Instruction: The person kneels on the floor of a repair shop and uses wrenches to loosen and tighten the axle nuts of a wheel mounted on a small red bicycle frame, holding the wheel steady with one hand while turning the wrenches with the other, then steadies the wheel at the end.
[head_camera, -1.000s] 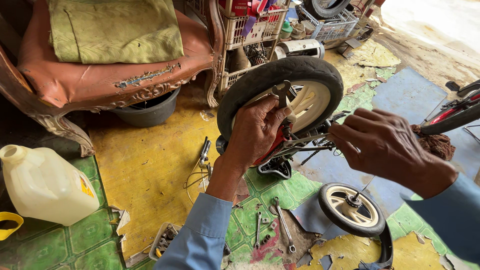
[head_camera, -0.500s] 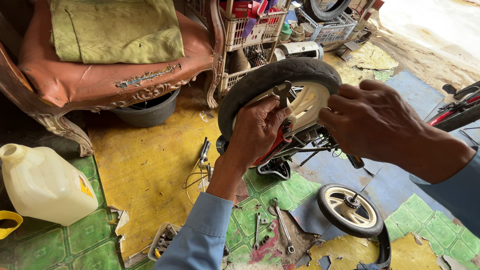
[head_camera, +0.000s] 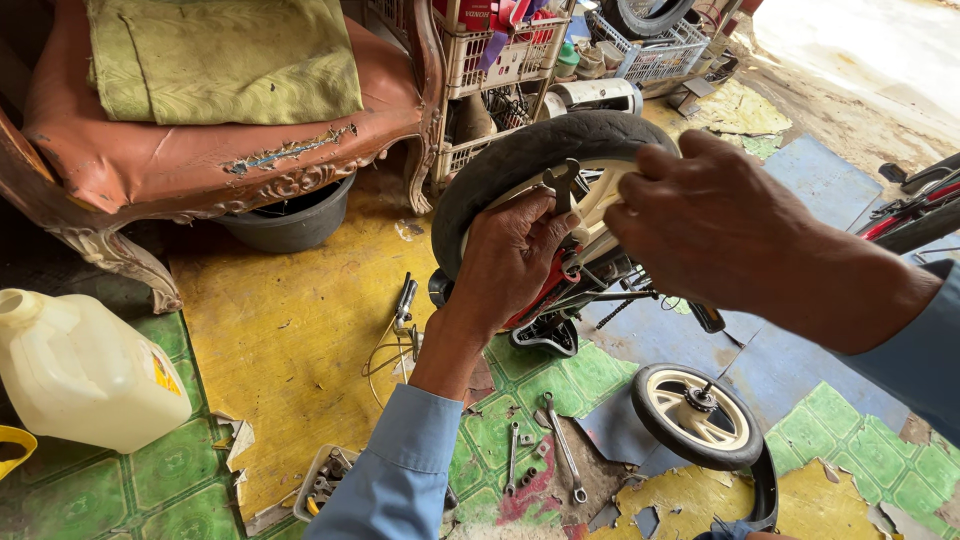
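While your left hand (head_camera: 515, 255) clamps the wrench (head_camera: 563, 185) upright against the small wheel (head_camera: 520, 160), your right hand (head_camera: 715, 225), curled over the hub just beside it, hides its grasp.

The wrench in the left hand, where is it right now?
In the head view, the wrench sits upper centre, gripped by the left hand against the cream rim of the upturned wheel, just left of the right hand.

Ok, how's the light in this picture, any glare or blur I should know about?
Head view: soft daylight, no hard shadows; the ground at the top right is washed out by glare; the hands, left and right, and the wheel are sharp; the wide lens bends the edges slightly.
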